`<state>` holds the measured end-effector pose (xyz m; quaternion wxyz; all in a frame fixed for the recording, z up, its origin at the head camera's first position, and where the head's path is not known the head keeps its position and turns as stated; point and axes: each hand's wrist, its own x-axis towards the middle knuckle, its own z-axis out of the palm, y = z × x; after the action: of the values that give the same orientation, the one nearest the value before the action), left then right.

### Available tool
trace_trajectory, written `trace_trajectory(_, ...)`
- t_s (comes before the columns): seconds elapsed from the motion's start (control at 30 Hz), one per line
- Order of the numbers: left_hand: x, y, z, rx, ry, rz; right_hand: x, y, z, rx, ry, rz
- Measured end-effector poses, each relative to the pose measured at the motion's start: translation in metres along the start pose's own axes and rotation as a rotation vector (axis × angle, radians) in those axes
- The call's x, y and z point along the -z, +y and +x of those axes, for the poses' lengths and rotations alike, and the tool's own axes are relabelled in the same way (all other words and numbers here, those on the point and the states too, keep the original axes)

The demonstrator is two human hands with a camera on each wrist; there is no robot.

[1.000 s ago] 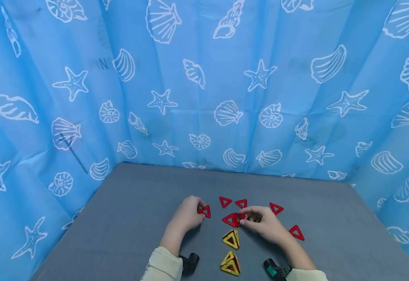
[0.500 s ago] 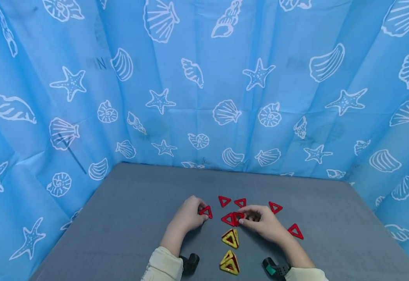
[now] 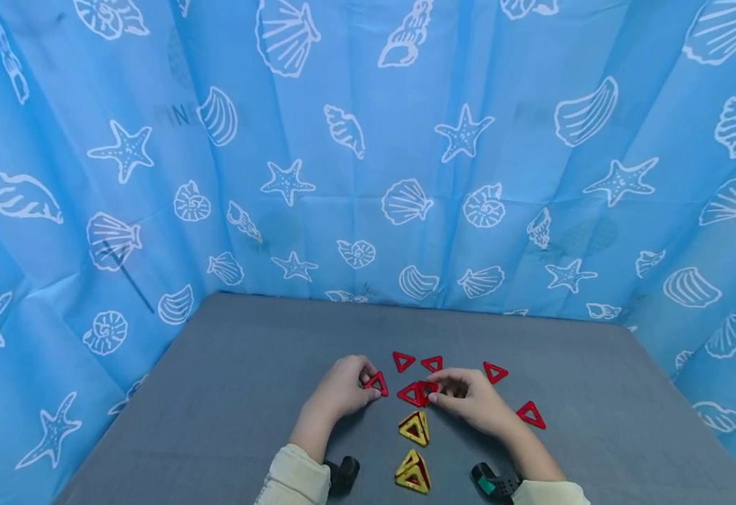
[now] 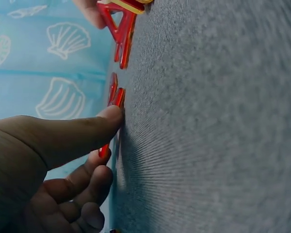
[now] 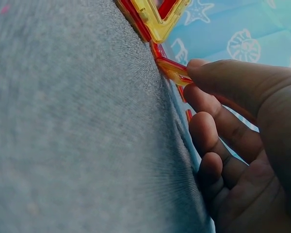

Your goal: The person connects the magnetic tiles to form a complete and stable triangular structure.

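Fingers and thumb of my left hand (image 3: 341, 388) pinch a red triangular magnetic tile (image 3: 383, 384), held low over the table; in the left wrist view this tile (image 4: 104, 150) is partly hidden by the thumb. My right hand (image 3: 476, 401) pinches another red triangular tile (image 3: 422, 394) with thumb and forefinger. That one adjoins a further red triangle (image 3: 407, 388) on its left, and the right wrist view shows yellow on the pinched tile (image 5: 177, 74). Nearer to me stand two yellow-and-red pyramids of tiles, the far one (image 3: 407, 424) and the near one (image 3: 405, 467).
Several loose red triangles lie around the hands: two beyond them (image 3: 403, 355), one at the back right (image 3: 496, 367), one beside the right forearm (image 3: 537, 414). The grey table (image 3: 266, 344) ends at a blue shell-patterned curtain (image 3: 355, 231).
My left hand has moved slightly right with its red tile, closer to the tiles at my right hand. The right hand keeps its place and grip.
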<state>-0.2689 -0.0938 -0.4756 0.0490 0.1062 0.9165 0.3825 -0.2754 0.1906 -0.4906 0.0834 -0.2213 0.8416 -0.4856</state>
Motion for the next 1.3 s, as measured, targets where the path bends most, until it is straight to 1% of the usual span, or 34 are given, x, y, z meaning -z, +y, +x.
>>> trace_trajectory(0.23,-0.003,0.004,0.001,-0.054,-0.016,-0.019,0.002,-0.002,0.000,0.028,0.003,0.031)
trace_trajectory(0.43,-0.006,0.009,0.000,-0.065,-0.020,-0.006,0.001,-0.003,0.000,0.039,0.018,0.026)
trace_trajectory(0.6,-0.007,0.016,0.000,-0.075,-0.024,0.002,0.000,-0.001,0.001,0.029,0.027,0.012)
trace_trajectory(0.83,-0.007,0.023,-0.002,-0.079,-0.046,-0.012,-0.001,0.001,0.002,0.018,0.021,-0.008)
trace_trajectory(1.1,-0.009,0.027,-0.003,-0.110,-0.043,-0.008,-0.001,0.000,0.002,0.029,0.014,-0.013)
trace_trajectory(1.3,-0.011,0.028,-0.003,-0.113,-0.050,-0.012,-0.002,-0.001,0.002,0.026,0.001,0.000)
